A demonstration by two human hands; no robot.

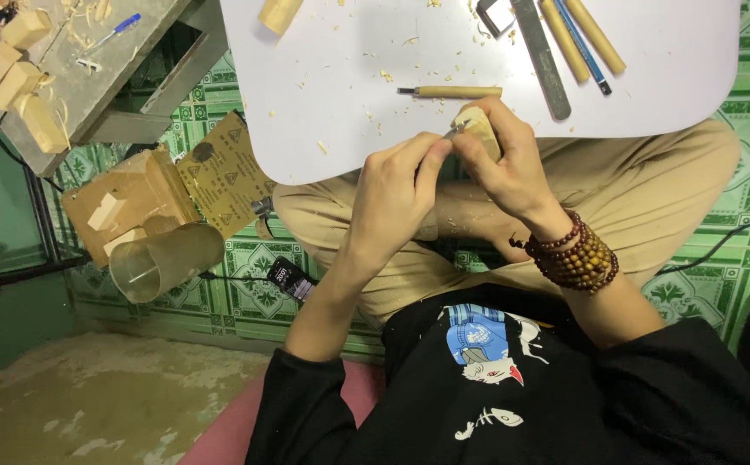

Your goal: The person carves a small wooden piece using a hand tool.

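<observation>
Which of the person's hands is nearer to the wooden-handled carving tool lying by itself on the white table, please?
The right hand, holding the small wood block, lies just below the carving tool on the white table. The left hand is lower and farther off.

Green patterned floor tiles (254,288), white table (323,69), grey bench (108,82).

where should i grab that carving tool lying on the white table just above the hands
Take the carving tool by its pale wooden handle, the long rounded right-hand part, and come from above. It lies flat and crosswise on the white table, with its short dark metal tip pointing left, so a grip across the handle's middle probably keeps fingers off the blade and clear of the right hand below it.
</observation>
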